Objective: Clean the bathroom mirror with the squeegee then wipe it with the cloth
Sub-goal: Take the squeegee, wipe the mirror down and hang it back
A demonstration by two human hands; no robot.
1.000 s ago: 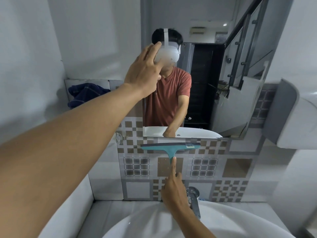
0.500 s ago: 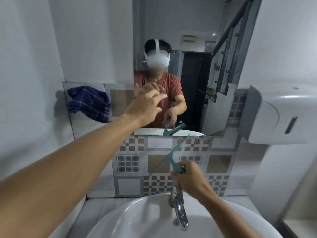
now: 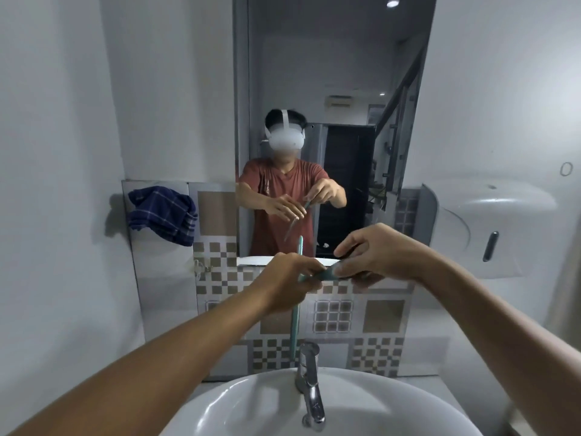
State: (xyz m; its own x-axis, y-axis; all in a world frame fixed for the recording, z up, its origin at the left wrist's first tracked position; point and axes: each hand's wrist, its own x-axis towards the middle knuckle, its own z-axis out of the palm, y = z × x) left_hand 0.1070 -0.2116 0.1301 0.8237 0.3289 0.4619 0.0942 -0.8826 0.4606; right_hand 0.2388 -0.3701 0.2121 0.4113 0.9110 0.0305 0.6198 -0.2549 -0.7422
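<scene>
The tall mirror (image 3: 333, 73) hangs on the wall above the tiled backsplash and reflects a person holding the tool. A teal squeegee (image 3: 295, 322) is held in front of the mirror's lower edge, its blade standing almost vertical. My left hand (image 3: 284, 281) grips the squeegee near where blade and handle meet. My right hand (image 3: 377, 250) pinches the teal handle end between thumb and fingers. A dark blue checked cloth (image 3: 162, 215) hangs on the wall to the left of the mirror, apart from both hands.
A white basin (image 3: 251, 404) with a chrome tap (image 3: 309, 382) lies directly below my hands. A white wall dispenser (image 3: 490, 225) juts out at the right. Patterned tiles (image 3: 333, 316) cover the wall under the mirror.
My left hand came down from the mirror and took hold of the squeegee. The squeegee rose from near the tap and turned so its blade stands vertical, held by both hands.
</scene>
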